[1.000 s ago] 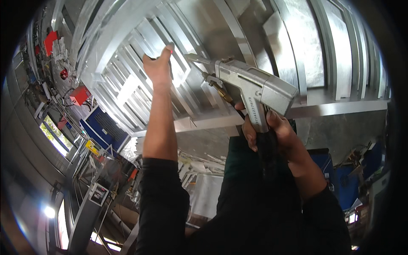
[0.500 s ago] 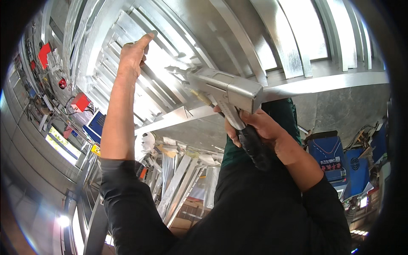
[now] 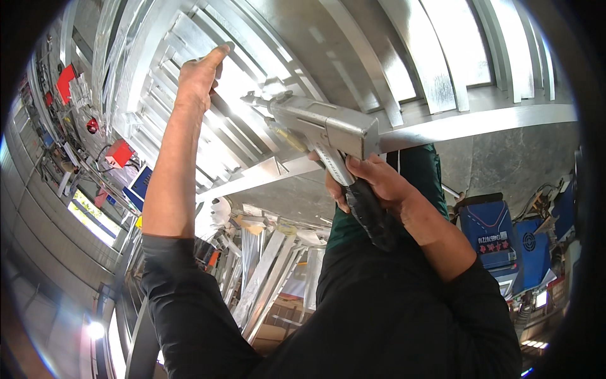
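Observation:
My right hand is wrapped round the black-taped handle of a silver-grey welding gun. The gun's narrow nozzle points left, over a bright metal frame with parallel slats. A short yellowish fitting sits under its barrel. Farther left, my left hand is closed against the slats with its thumb stretched out toward the far side. A small grey piece shows at the thumb's tip. The curled fingers are partly hidden, and I cannot make out what they grip. Glare washes out part of the frame near the nozzle.
A curved metal rail edges the frame on my side. Blue machine boxes stand at the right, near cables. Long metal profiles lie below the frame. Red and blue items, among them a red box, are at the left.
The welding gun and my right hand have shifted slightly left, bringing the nozzle nearer my left hand. My left hand keeps nearly the same place, while its forearm has moved a little left.

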The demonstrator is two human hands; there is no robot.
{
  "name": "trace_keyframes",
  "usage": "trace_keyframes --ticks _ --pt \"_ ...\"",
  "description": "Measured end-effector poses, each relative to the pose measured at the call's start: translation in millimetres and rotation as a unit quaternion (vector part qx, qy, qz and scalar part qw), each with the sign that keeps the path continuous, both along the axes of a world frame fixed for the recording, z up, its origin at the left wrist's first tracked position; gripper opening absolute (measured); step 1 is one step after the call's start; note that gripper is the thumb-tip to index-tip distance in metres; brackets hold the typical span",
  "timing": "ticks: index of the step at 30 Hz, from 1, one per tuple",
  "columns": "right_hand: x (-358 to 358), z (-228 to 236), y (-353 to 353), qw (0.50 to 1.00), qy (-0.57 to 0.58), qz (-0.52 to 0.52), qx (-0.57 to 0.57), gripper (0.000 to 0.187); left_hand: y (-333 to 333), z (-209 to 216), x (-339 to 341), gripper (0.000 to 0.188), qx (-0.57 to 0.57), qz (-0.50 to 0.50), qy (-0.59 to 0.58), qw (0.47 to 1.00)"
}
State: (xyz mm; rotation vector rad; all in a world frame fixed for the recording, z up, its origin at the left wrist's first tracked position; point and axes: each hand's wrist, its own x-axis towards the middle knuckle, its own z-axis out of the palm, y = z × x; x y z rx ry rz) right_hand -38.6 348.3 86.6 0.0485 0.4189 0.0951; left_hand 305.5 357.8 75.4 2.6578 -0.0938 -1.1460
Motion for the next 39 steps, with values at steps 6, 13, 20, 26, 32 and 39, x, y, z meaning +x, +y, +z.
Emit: trace_keyframes --ticks 6,13,20,26,32,39 --pt "5.7 -1.3 -0.1 1.0 -0.011 0.005 0.0 0.062 0.4 -0.4 -2.0 0.04 -0.017 0.001 0.001 1.0" --pt "7.6 1.8 -1.2 1.0 0.005 0.015 -0.015 0.06 2.7 -3.5 0.5 0.041 -0.019 -0.004 0.003 1.0" --pt "10.2 6.6 -6.2 0.999 0.002 0.028 -0.02 0.054 4.7 -7.7 3.3 0.042 -0.028 0.018 -0.004 0.999" --pt "10.5 9.3 -7.4 0.999 0.004 0.03 -0.031 0.054 5.3 -8.2 6.0 0.039 -0.004 0.017 0.008 1.0" --pt "10.7 12.4 -9.3 0.999 0.011 0.041 -0.027 0.055 1.4 -6.5 1.5 0.04 -0.002 0.012 -0.013 1.0" --pt "8.7 15.0 -11.4 0.997 0.017 0.06 -0.04 0.059 0.7 -5.8 1.7 0.041 -0.006 -0.001 -0.013 1.0"
